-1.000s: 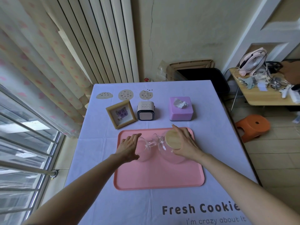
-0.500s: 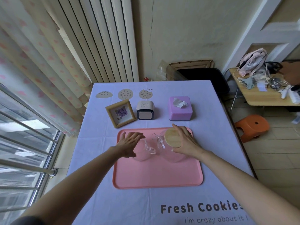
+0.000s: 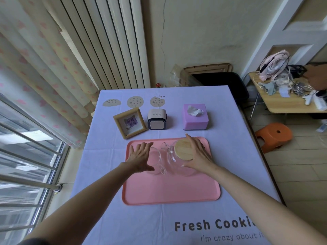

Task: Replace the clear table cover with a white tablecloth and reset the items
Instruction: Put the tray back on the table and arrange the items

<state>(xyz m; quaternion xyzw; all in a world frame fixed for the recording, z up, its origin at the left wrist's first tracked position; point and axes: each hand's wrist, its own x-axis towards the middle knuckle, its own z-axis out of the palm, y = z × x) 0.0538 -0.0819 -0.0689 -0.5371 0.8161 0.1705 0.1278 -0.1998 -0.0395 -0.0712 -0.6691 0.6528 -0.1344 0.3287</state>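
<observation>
On the white tablecloth, pink tray holds glass cup beside splayed left hand and teapot gripped by right hand

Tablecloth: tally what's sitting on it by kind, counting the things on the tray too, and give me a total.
Glassware: 2 (glass cup, glass teapot with wooden lid)
Pink tray: 1
Picture frame: 1
Purple tissue box: 1
Cream button-topped gadget: 1
Total: 6
</observation>
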